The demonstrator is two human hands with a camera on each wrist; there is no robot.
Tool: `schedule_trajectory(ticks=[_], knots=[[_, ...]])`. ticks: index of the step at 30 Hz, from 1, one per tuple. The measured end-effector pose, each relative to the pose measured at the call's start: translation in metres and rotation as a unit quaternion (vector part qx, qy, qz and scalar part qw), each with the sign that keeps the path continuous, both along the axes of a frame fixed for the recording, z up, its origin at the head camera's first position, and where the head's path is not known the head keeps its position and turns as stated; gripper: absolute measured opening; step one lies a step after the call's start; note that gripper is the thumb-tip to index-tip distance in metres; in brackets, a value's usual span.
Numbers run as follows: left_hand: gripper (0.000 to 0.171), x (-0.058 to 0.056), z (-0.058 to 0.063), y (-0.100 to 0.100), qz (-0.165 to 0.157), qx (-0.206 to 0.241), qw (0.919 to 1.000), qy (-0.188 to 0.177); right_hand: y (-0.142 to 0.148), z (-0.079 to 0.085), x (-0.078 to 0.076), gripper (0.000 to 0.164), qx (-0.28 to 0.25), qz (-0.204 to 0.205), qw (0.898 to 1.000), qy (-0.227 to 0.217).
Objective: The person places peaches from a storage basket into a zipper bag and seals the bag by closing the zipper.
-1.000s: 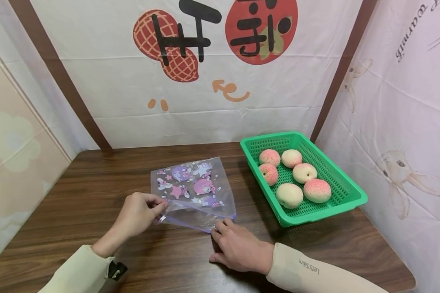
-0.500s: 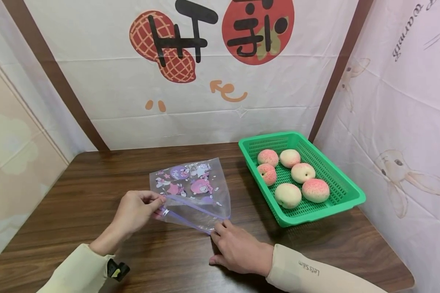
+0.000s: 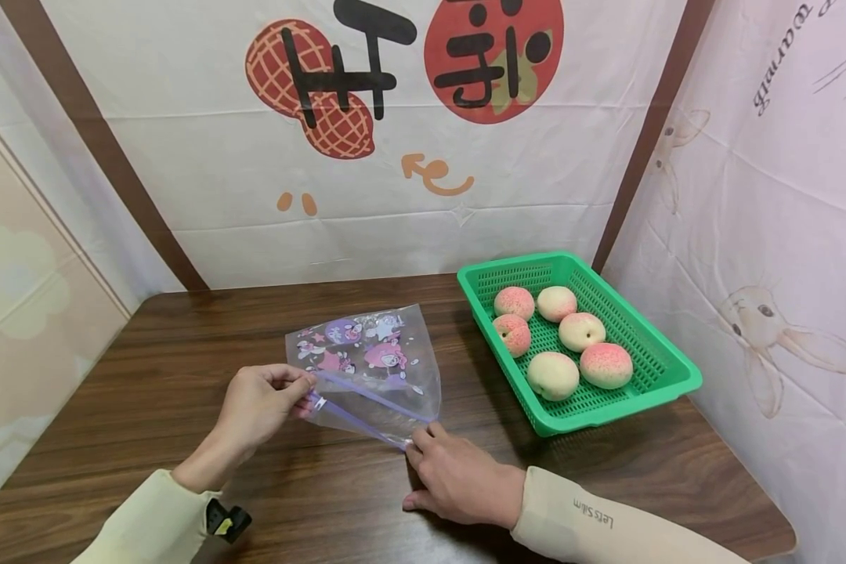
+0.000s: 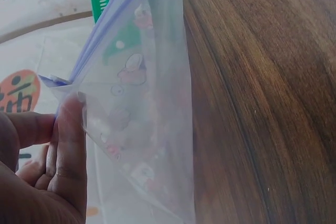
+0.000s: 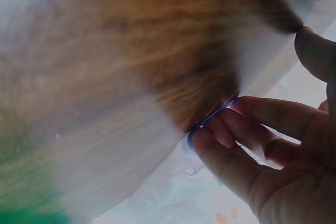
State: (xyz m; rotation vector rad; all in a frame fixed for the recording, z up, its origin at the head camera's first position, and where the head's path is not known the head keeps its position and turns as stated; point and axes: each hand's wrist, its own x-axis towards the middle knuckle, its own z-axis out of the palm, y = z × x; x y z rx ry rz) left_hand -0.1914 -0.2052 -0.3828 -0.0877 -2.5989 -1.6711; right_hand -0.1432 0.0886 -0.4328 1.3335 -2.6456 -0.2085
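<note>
A clear zip bag (image 3: 366, 352) with pink and purple cartoon prints lies on the table, its purple-edged mouth toward me and gaping between two strips. My left hand (image 3: 264, 403) pinches the mouth's left corner between thumb and fingers; a small white slider (image 3: 319, 403) shows beside the fingertips. In the left wrist view the bag's plastic hangs slanted from that pinch. My right hand (image 3: 461, 475) lies palm down at the mouth's right end. Its fingertips (image 5: 202, 136) press the near purple strip against the table, while the thumb (image 5: 312, 51) rests apart on the wood.
A green plastic basket (image 3: 630, 407) stands right of the bag, holding several pink and cream peaches (image 3: 606, 366). Printed cloth walls (image 3: 366, 243) rise behind the brown wood table (image 3: 183, 352) and at its sides.
The bag's mouth has spread wider, the far purple strip drawing away from the near one. My left hand has shifted slightly up and left with the corner; the right hand has stayed put.
</note>
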Motion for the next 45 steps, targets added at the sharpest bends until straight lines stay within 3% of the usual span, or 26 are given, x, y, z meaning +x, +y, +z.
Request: schedule_trajectory(ticks=[6,11,19,26,36,45], knots=[[0.021,0.000,0.001,0.000,0.007,-0.005,0.9999,0.007,0.000,0.001,-0.001,0.061,0.004,0.000,1.000,-0.006],[0.017,0.001,0.004,0.000,-0.007,-0.067,0.9970,0.037,0.001,0.002,-0.001,0.061,0.002,0.005,1.000,-0.013],[0.012,0.004,0.014,0.002,-0.084,-0.167,0.9767,0.106,0.002,0.005,-0.002,0.059,-0.001,-0.004,0.999,-0.041],[0.013,0.009,0.020,0.010,-0.094,-0.230,0.9573,0.148,0.003,0.007,-0.001,0.052,-0.036,-0.024,0.998,-0.052],[0.016,0.009,0.023,0.014,-0.109,-0.250,0.9507,0.147,0.007,0.007,-0.008,0.045,-0.122,-0.006,0.993,-0.002],[0.016,0.008,0.021,0.016,-0.119,-0.258,0.9494,0.133,0.009,0.010,-0.009,0.045,-0.147,-0.008,0.989,0.003]])
